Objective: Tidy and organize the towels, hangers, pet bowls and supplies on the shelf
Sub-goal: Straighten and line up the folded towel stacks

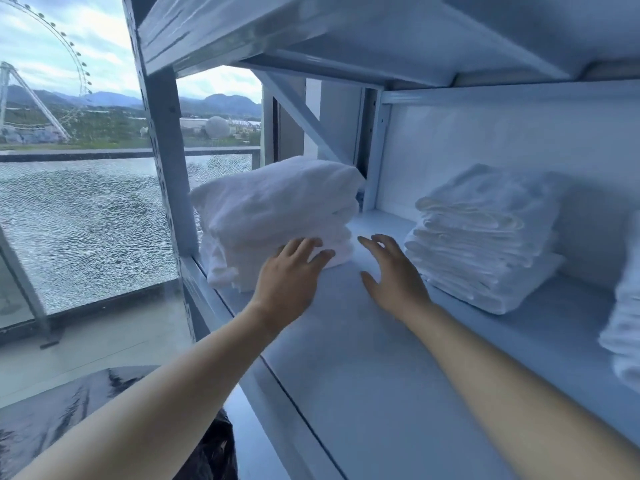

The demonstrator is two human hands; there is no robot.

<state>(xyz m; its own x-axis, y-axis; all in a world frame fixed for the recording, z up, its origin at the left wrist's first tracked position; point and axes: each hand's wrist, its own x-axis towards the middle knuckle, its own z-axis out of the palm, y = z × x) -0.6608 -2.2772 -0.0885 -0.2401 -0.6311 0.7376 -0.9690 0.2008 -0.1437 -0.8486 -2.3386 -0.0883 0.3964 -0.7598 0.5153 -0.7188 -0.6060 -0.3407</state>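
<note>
Bare forearms reach up onto the shelf (346, 358). The left hand (291, 271) lies with straight fingers against the lower front of the left towel stack (277, 209), gripping nothing. The right hand (391, 271) is spread and relaxed just beside it, over bare board between that pile and the middle towel stack (485, 237). The left pile looks loosely folded and bulges at the shelf's open end by the upright post (166, 133). A shove that way, I'd guess, could tip it off or slide its top layers askew.
</note>
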